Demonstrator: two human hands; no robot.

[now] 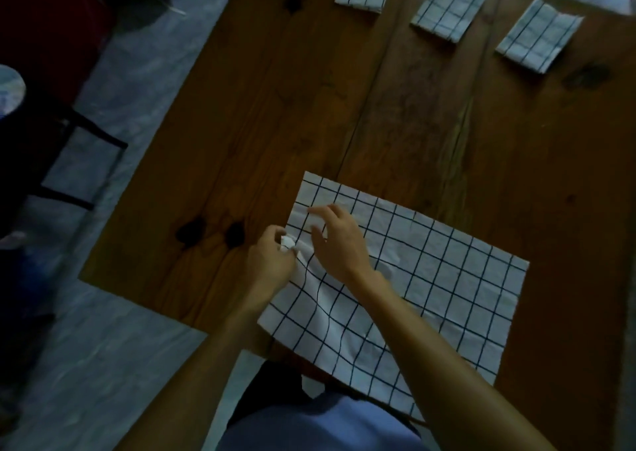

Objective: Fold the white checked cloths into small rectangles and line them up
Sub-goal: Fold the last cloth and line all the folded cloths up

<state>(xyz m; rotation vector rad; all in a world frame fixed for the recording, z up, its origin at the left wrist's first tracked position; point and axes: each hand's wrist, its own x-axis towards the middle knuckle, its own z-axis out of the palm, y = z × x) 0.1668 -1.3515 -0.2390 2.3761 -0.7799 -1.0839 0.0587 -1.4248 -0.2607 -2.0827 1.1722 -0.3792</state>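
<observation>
Left hand [272, 256] pinching cloth [430, 278] edge | right hand [339, 240] spread, fingertips on cloth

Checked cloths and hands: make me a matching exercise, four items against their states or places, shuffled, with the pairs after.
Column one:
1. left hand
2. right hand
3. large checked cloth
4. three folded cloths

Column two:
A. lined up along the far side of the wooden table
B. pinches a bunched bit of the cloth's edge
C. lies spread at the near edge, partly overhanging it
D. over the cloth with fingers extended

Pairs: 1-B, 2-D, 3-C, 4-A
</observation>
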